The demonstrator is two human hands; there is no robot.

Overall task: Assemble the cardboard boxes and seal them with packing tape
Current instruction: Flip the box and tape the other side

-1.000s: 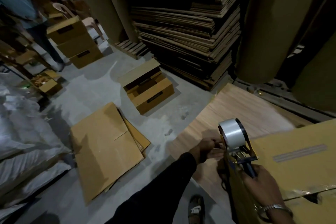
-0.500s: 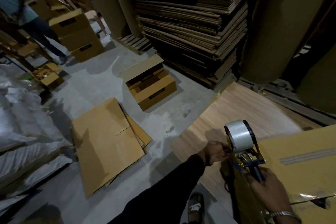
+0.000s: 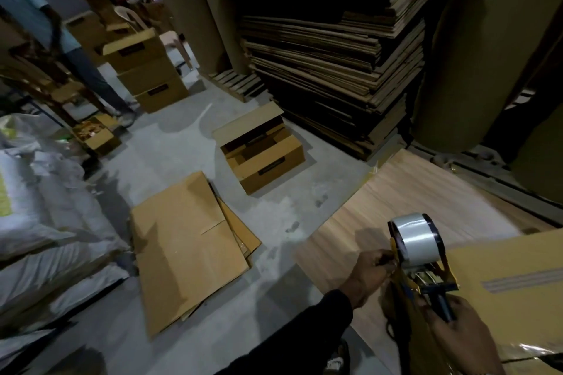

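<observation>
A yellow-brown cardboard box [image 3: 511, 295] fills the bottom right, with a strip of tape across its top. A tape dispenser [image 3: 422, 256] carrying a clear roll stands at the box's left edge. My right hand [image 3: 463, 335] grips its dark handle. My left hand [image 3: 373, 271] pinches at the dispenser's front, by the box's corner, fingers curled. Flattened cardboard sheets [image 3: 185, 246] lie on the concrete floor to the left.
An open assembled box [image 3: 265, 152] sits mid-floor. Stacked boxes [image 3: 146, 70] and a person [image 3: 45, 30] stand at far left. A tall pile of flat cardboard [image 3: 335, 55] and big paper rolls [image 3: 457, 49] rise behind. White sacks [image 3: 45, 222] line the left. A wooden board [image 3: 411, 192] lies under the box.
The view has shifted slightly, so hands and dispenser sit a little lower right in frame. My left hand stays pinching at the dispenser's front.
</observation>
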